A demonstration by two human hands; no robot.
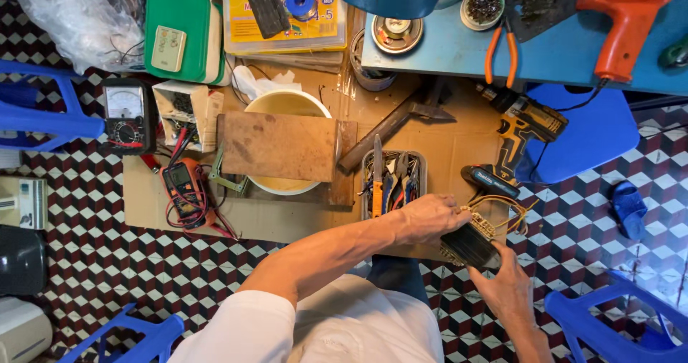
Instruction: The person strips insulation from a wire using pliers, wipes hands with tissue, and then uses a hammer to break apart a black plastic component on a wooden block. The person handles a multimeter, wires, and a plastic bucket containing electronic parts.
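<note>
1. The left hand [428, 218] reaches in from the near left across the body; its fingers are curled narrow and pinch at the yellow wires [502, 209] on top of a dark block-shaped electrical part [471, 245]; the wires loop out to the right of the fingertips.
2. The right hand [510, 291] comes up from the near right and cups that dark part from below, fingers wrapped against its underside, so the part is held above the floor rather than resting on it.
3. The held part sits right of centre, near the person, just beyond the near right corner of the flat cardboard sheet [459, 148] spread on the chequered tile floor [107, 255].
4. Just left of the left hand stands a grey tray of hand tools [393, 173]; an orange-handled blade lies along its left edge.
5. Just beyond the hands, to the right, a yellow and black cordless drill [517, 144] lies on the cardboard, near a blue plastic stool [595, 130].
6. Farther left a wooden board [278, 146] lies over a pale bucket [287, 103]; an orange multimeter [183, 187] with red and black leads lies left of it.
7. At the far right a blue tabletop [559, 51] carries orange-handled pliers [500, 48] and an orange power tool [627, 15].
</note>
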